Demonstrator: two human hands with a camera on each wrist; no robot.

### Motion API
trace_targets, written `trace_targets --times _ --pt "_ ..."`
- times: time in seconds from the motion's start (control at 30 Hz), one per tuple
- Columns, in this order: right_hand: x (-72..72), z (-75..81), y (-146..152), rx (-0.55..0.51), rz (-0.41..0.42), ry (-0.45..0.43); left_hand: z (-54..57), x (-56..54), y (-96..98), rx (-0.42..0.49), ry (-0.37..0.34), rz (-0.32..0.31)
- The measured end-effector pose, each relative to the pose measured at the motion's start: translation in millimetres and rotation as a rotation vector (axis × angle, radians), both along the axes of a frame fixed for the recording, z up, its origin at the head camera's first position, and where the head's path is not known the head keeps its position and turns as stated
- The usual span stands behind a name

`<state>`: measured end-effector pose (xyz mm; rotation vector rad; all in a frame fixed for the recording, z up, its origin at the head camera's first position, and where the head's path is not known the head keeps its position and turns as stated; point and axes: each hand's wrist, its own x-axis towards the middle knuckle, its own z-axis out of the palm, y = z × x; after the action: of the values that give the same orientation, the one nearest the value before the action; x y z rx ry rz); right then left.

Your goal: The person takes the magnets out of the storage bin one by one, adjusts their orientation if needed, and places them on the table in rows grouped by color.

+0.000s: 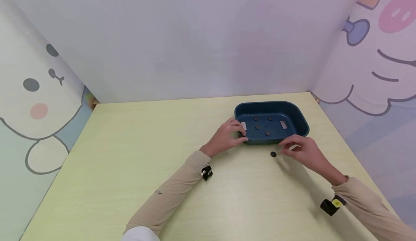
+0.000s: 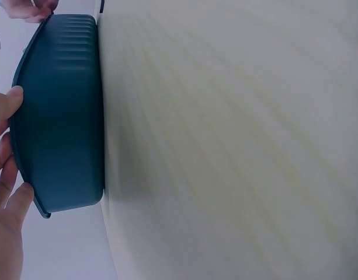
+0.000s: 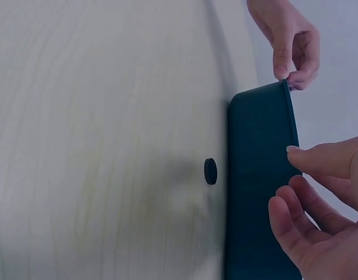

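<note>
A dark blue-green plastic basin [image 1: 295, 116] stands on the table. Inside it lie several dark round discs [image 1: 268, 133] and two small pale rectangular pieces [image 1: 284, 125], one partly by the left wall. My left hand [image 1: 226, 135] grips the rim at the basin's front left corner, thumb outside and fingers over the edge. At the front right, my right hand [image 1: 300, 149] hovers by the rim with thumb and fingers bent apart and nothing seen between them; whether it touches the rim I cannot tell. Just below, a black disc [image 3: 210, 171] lies on the table in front of the basin.
The pale wood-grain table [image 1: 130, 154] runs to a plain white wall [image 1: 195, 39] behind. Side panels with cartoon prints [image 1: 39, 89] stand at left and right. The basin is near the table's back right corner.
</note>
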<state>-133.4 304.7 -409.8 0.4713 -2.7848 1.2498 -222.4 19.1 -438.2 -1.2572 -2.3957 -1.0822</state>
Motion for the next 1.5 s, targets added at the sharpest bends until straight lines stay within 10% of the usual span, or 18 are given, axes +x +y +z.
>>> trace_targets --times 1.5 --pt "-39.1 23.7 0.8 -0.187 -0.100 -0.120 0.3 1.0 -0.5 0.004 -0.001 -0.002"
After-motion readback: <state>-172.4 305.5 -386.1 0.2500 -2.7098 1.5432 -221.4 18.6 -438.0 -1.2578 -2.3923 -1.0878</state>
